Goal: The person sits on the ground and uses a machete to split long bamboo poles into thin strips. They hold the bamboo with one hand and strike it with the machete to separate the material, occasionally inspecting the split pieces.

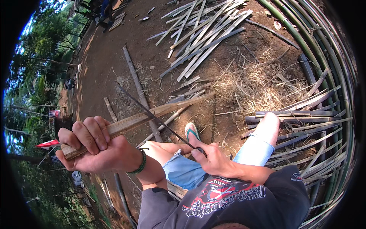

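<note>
My left hand (93,147) is raised at the left, its fingers wrapped round the thick end of a long brown wooden slat (167,108). The slat slants up to the right and narrows toward its far end. Close to my body, my right hand (211,157) is closed on the dark handle of a long thin knife (169,129). Its dark blade points up and left and crosses in front of the slat near the middle. Whether the edge touches the wood I cannot tell. A braided dark green bracelet (143,160) circles my left wrist.
Pale split strips (206,34) lie piled on the brown dirt ahead. Curly shavings (259,86) cover the ground at centre right. Long green bamboo poles (324,49) curve along the right side, with several dark strips (297,113) beside my knee. A thin log (133,72) lies ahead.
</note>
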Motion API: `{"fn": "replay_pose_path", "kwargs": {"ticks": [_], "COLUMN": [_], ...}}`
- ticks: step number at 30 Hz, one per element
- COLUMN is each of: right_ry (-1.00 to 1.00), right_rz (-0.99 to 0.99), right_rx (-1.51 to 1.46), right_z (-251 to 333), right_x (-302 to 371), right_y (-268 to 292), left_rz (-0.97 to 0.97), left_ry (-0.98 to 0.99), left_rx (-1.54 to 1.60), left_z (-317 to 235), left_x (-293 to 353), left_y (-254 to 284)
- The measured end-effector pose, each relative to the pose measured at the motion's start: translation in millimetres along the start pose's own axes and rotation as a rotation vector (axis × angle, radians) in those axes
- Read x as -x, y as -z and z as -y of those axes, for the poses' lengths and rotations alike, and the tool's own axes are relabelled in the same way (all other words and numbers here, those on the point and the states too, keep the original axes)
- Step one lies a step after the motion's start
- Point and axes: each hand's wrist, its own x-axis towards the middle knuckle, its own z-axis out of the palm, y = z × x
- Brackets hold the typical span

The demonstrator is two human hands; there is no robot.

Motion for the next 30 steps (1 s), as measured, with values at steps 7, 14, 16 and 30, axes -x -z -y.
{"fn": "replay_pose_path", "kwargs": {"ticks": [7,14,16,30], "right_ry": [-0.068,-0.058,-0.251,-0.055], "right_rz": [0.004,0.0,-0.068,-0.026], "right_rx": [0.024,0.142,0.159,0.034], "right_z": [-0.3,9.4,-10.0,-2.3], "right_x": [-6.5,-1.1,-4.8,-4.0], "right_y": [18.6,26.5,38.4,41.3], "left_rz": [0.104,0.102,0.077,0.273], "left_ry": [-0.022,-0.041,-0.049,-0.11], "left_rx": [0.069,0.079,0.045,0.004], "left_z": [-6.8,-4.8,-4.1,-6.8], "left_x": [14.3,30.7,29.6,46.3], "left_y": [-17.9,-37.8,-40.3,-44.8]}}
